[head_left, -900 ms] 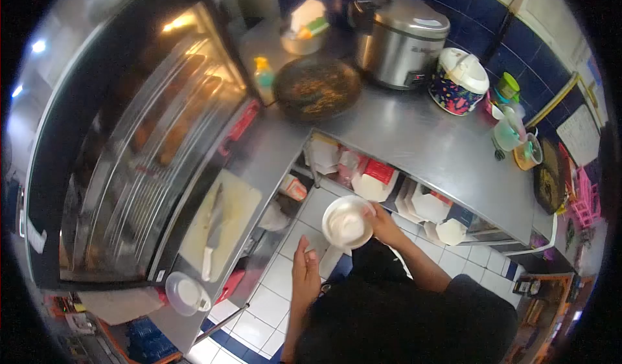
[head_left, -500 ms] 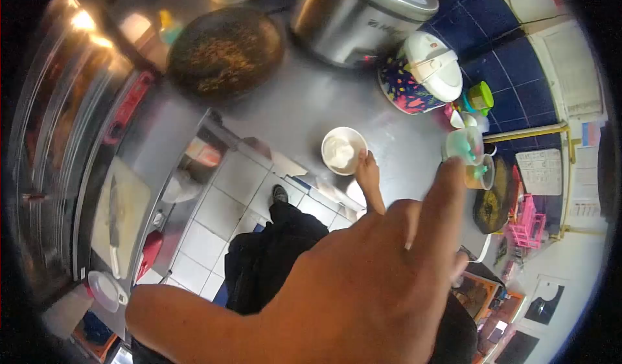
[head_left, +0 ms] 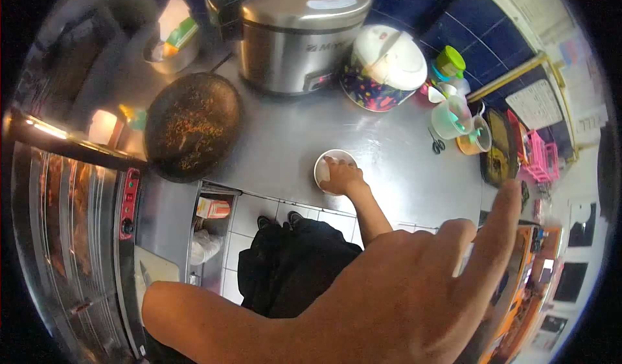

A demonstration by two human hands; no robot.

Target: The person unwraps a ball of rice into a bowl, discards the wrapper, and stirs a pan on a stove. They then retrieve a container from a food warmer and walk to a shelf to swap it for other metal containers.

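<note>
Bowl [head_left: 337, 154], earlier gripped at its rim, now has right-hand fingers [head_left: 332, 179] spread over it; left-hand fingers [head_left: 497, 234] stand apart.

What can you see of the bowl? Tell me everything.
The bowl is round and white with a thin rim, plastic or ceramic, I can't tell which. It is roughly upright over the counter, near its front edge; whether it rests there is unclear. The right hand reaches over it, hiding much of the inside, where something white shows.
</note>
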